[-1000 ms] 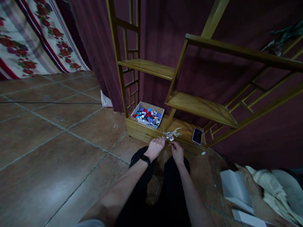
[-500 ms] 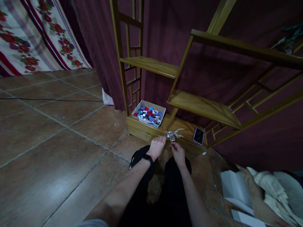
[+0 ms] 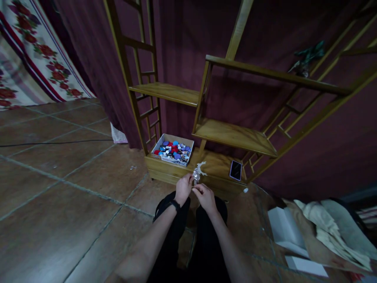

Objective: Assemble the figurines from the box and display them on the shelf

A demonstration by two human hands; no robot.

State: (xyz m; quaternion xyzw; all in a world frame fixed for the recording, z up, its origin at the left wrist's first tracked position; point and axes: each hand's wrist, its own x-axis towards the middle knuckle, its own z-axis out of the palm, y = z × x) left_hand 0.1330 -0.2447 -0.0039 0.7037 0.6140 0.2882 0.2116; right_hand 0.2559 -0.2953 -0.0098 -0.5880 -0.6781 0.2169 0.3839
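Observation:
A clear, shiny ornament with pale antler-like branches is held upright in front of the low shelf. My left hand pinches its left side, fingers closed. Just below, my right hand has its fingertips pressed together at the ornament's narrow lower end. Whether a smaller part sits between those fingertips is too small to make out. Behind my left hand, an open box of red, blue, purple and white small pieces rests on the shelf base.
The wooden shelf unit rises ahead, its boards at different heights. A phone lies on the base at right. White foam-like blocks and a cream cloth are on the right. A dark cable crosses the tiled floor.
The ornament has turned, its branches now pointing up more than sideways. My right hand has come closer to its lower end, and my left hand grips its side. The whole view has shifted.

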